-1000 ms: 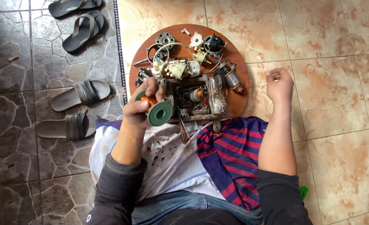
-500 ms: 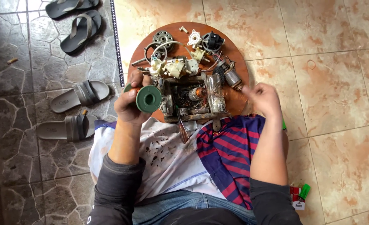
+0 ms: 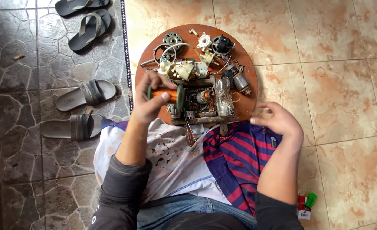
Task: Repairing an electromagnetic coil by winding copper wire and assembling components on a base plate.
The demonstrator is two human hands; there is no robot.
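Round brown wooden board [image 3: 244,108]: it lies flat on the tan floor tiles straight ahead of my knees and bears a heap of pulled-apart motor parts.
Striped red and blue cloth [image 3: 235,153]: it is spread over my lap, its top edge touching the near rim of the board.
My right hand [image 3: 278,121]: empty, fingers loose and slightly spread, hovering over the cloth just beside the board's right edge.
My left hand [image 3: 148,104]: fingers curled around the spool, thumb side up, above the left rim of the board.
Spool of copper wire with dark green round end plates [image 3: 166,94]: it is in my left hand, lifted clear of the pile.
Handling: I judge it dense and heavy for its size, stiff as a whole. The fine winding looks easy to nick or snag, so the plates or the core between them are the safe hold.
Long axis: it runs left to right across my view, about level, one plate facing the parts heap and the other mostly hidden by my fingers.
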